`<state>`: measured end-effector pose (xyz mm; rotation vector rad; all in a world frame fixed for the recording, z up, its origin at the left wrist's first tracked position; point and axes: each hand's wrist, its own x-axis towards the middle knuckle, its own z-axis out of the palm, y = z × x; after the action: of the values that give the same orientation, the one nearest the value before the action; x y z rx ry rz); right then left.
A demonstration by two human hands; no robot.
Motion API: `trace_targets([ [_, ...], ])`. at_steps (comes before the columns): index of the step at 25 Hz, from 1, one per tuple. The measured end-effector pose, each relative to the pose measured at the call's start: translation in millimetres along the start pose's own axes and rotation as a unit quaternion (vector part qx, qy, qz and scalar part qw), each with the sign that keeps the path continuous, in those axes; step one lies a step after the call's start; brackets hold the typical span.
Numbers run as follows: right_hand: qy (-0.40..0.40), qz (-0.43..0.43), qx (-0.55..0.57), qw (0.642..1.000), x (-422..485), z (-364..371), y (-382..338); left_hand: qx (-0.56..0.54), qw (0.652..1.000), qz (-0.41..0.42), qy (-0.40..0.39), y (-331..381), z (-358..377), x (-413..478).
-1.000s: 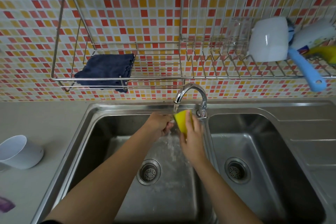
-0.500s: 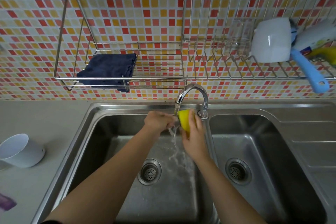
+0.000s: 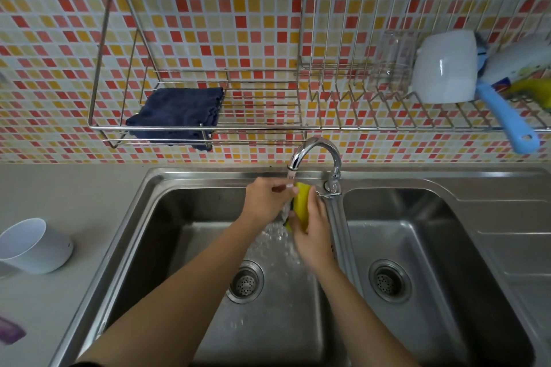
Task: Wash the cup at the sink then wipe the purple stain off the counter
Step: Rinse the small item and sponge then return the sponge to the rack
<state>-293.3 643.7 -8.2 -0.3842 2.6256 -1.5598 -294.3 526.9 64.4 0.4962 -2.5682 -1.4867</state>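
**Cup** [image 3: 34,246]: white, on the desk [image 3: 74,202] at the left edge of the frame, well apart from the sink [image 3: 125,235]. No grip touches it. Its mouth shows toward the left edge and its base toward the sink. The wide lens makes it unclear whether it stands upright or lies on its side.

**Stain** [image 3: 10,334]: purple, lower left corner, below the cup and apart from it.

**Right grip** [image 3: 313,232]: centre of frame, over the left basin, clasped round a yellow sponge [image 3: 301,202] under the running tap [image 3: 316,155].

**Left grip** [image 3: 265,201]: just left of the sponge, fingers curled, tips at the sponge's upper edge. Whether it pinches the sponge cannot be told.

**Cloth** [image 3: 179,115]: dark blue, on the wall rack, upper left.

**Bearing:** the cup lies left of both grips. The left grip is nearer, so it is likely the one to fetch the cup, across the sink's left rim.
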Motion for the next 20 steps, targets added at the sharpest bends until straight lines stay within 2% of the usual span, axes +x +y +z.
trace_targets([
  [4, -0.011, -0.013, -0.041, 0.999, -13, 5, 11, 0.013, 0.999, 0.04, 0.02, 0, 0, 2],
  [6, -0.008, 0.002, -0.018, 1.0, -13, 4, 11, 0.034, 0.998, 0.055, 0.022, -1, -2, 2],
  [11, 0.024, 0.01, -0.015, 1.0, -9, 4, 8, 0.024, 0.997, 0.048, 0.062, -3, -3, -2],
  [16, 0.06, 0.013, -0.001, 0.998, 1, 6, 6, 0.012, 0.997, -0.066, 0.038, -4, -1, 0],
  [20, 0.094, -0.019, -0.057, 0.994, -1, -1, 5, -0.003, 0.99, -0.137, 0.026, 0, -10, 4],
])
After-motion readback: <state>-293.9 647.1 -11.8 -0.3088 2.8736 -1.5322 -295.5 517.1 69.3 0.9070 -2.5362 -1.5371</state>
